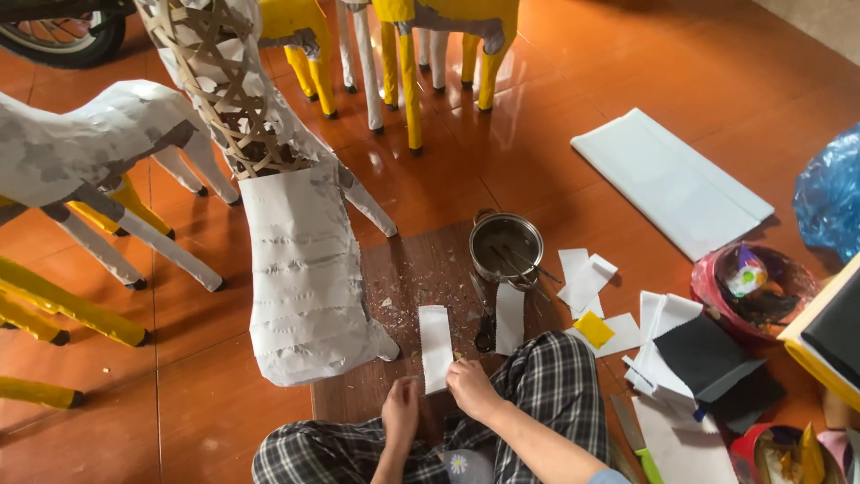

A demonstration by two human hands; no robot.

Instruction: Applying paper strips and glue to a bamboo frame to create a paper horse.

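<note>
My left hand [400,410] and my right hand [472,387] rest at the near end of a white paper strip [435,346] lying on a dark wooden board [421,269]. Right-hand fingers pinch the strip's lower edge; the left hand sits just beside it with fingers curled. A second white strip [510,318] and black scissors [484,324] lie just right of the first strip. A small metal pot [506,246] with tools in it stands at the board's far right. A paper-covered woven frame figure [300,260] stands to the left of the strip.
White and yellow paper animal figures [90,143] on stick legs stand across the tiled floor to the left and behind. Folded white sheets [667,179], paper scraps, black sheets [708,358], a pink bowl [752,282], a blue bag [829,193] and a green-handled knife [638,444] lie at right.
</note>
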